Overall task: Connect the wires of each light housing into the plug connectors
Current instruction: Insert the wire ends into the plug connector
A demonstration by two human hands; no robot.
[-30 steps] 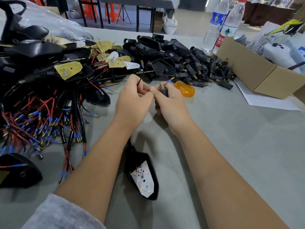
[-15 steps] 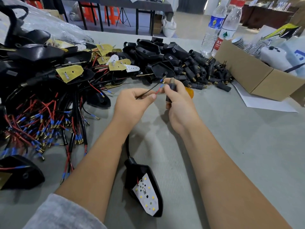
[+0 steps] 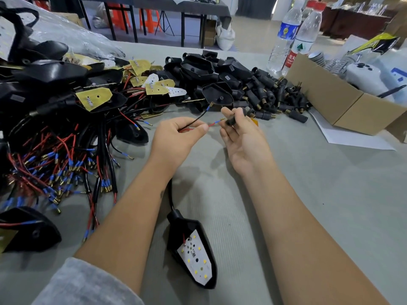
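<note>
Above the worktop the left hand [image 3: 178, 137] pinches two thin, floppy wires [image 3: 199, 123], best held close behind their metal tips, while the right hand [image 3: 243, 137], at three o'clock, grips a small rigid black plug [image 3: 233, 119].

Grey table [image 3: 330, 194] bears housings [image 3: 191, 245], connectors [image 3: 264, 95], box [image 3: 343, 102].

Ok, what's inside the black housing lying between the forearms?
The light housing lies open side up. Inside sits a white LED board with yellow LEDs, and a red wire meets its top corner. Whatever lies beneath the board is covered.
</note>
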